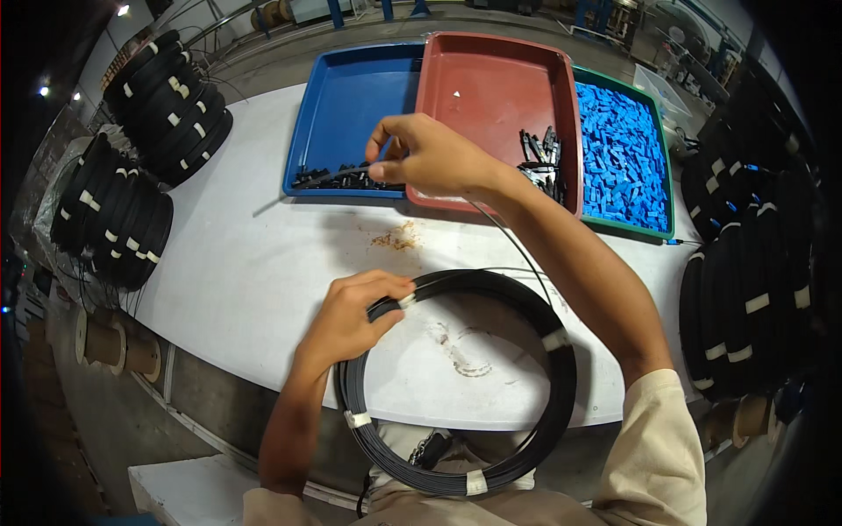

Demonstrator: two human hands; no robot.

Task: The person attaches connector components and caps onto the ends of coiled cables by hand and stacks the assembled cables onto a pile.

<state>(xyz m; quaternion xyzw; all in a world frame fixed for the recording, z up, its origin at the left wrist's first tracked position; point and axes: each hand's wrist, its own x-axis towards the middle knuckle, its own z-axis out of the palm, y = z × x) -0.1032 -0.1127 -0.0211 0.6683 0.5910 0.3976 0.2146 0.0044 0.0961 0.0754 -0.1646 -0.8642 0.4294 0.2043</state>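
Observation:
My left hand is closed around the upper left part of a coil of black cable, bound with white tape bands. The coil leans over the near table edge toward my lap. Above the trays' front edge, my right hand pinches the cable's loose end between thumb and fingers. The tip, somewhat blurred, points down to the left. From behind my right wrist, a loose length of cable runs back down to the coil.
On the white table stand a blue tray with small black parts, a red tray with black and silvery parts, and a green tray full of blue pieces. Taped cable coils stack at left and right. Brown crumbs lie mid-table.

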